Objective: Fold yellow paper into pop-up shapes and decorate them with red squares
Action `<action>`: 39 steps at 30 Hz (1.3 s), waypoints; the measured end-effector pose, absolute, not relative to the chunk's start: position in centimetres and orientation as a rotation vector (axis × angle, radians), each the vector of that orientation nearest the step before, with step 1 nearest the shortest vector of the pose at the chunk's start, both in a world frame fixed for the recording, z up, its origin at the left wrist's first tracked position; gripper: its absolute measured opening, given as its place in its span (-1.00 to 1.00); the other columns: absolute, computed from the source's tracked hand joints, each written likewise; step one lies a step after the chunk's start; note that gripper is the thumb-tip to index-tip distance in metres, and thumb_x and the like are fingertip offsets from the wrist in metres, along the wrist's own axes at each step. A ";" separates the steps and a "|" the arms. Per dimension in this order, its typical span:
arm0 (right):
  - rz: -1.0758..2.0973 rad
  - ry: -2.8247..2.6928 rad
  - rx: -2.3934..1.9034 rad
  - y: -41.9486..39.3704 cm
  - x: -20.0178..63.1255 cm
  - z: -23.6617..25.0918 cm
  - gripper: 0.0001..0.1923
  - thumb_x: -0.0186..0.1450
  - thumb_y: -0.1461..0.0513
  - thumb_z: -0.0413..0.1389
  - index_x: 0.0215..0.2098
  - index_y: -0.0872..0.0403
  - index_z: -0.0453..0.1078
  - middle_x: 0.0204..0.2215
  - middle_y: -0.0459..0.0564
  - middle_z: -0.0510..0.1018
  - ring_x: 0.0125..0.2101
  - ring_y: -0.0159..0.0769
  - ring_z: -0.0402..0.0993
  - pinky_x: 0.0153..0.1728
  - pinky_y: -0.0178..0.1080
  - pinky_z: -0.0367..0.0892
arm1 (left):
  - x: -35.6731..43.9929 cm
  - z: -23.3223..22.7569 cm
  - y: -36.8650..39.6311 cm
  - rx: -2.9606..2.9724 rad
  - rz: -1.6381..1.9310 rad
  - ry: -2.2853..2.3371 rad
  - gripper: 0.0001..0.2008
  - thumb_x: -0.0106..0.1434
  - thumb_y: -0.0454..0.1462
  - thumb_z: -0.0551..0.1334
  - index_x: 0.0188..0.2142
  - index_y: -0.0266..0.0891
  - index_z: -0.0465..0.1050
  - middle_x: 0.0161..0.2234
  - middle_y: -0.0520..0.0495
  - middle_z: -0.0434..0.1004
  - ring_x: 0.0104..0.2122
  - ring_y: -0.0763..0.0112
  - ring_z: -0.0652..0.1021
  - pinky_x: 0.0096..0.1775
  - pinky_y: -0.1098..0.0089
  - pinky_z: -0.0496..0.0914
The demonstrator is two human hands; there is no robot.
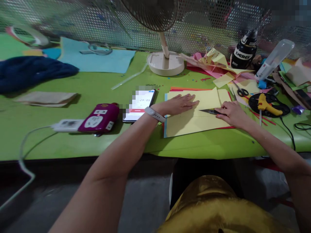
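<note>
A stack of paper sheets lies on the green table (97,87), with a pale yellow sheet (194,121) on top and red and blue edges showing beneath. My left hand (181,104) rests flat on the yellow sheet, fingers spread, with a white band on the wrist. My right hand (230,112) grips a dark pointed blade (209,111), seemingly a craft knife, its tip lying on the yellow sheet and pointing left toward my left hand.
A phone (139,105) lies left of the paper, beside a magenta power strip (99,118) with a white cable. A fan base (165,63) stands behind. Scissors (240,90), a yellow glue gun (267,105), a black bottle (244,51) and paper scraps crowd the right.
</note>
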State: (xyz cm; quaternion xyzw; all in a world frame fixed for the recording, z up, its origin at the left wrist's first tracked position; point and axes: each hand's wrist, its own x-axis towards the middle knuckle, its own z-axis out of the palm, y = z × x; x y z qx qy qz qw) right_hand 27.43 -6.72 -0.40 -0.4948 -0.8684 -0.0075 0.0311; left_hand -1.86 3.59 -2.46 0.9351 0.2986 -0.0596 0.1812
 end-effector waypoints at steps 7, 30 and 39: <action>-0.103 -2.661 -1.575 -7.2 26.0 -0.5 -0.68 0.46 0.10 0.04 0.07 -0.07 0.54 -0.17 0.09 0.56 -0.18 -0.12 0.41 -0.17 -0.09 0.16 | -1.7 -2.5 3.6 2.634 -0.157 0.842 -0.45 0.51 -0.12 -0.19 0.42 -0.11 0.06 0.48 -0.19 -0.16 0.45 0.08 -0.08 0.35 -0.04 -0.11; -0.164 -2.641 -1.598 -7.1 23.8 -0.4 -0.68 0.44 0.09 0.07 0.07 -0.03 0.53 -0.19 0.08 0.53 -0.20 -0.13 0.43 -0.16 -0.11 0.13 | -1.0 -1.3 3.1 2.452 -0.127 0.928 -0.31 0.47 0.08 -0.33 0.46 -0.12 -0.10 0.48 -0.12 -0.17 0.45 0.18 -0.09 0.36 0.03 -0.14; -0.072 -2.670 -1.610 -6.7 22.6 0.0 -0.66 0.44 0.12 0.07 0.11 0.01 0.51 -0.17 0.11 0.54 -0.16 -0.10 0.44 -0.14 -0.09 0.11 | -0.9 -0.7 2.7 2.458 -0.149 0.917 -0.34 0.48 0.02 -0.31 0.46 -0.14 -0.09 0.48 -0.15 -0.19 0.45 0.14 -0.11 0.36 -0.04 -0.17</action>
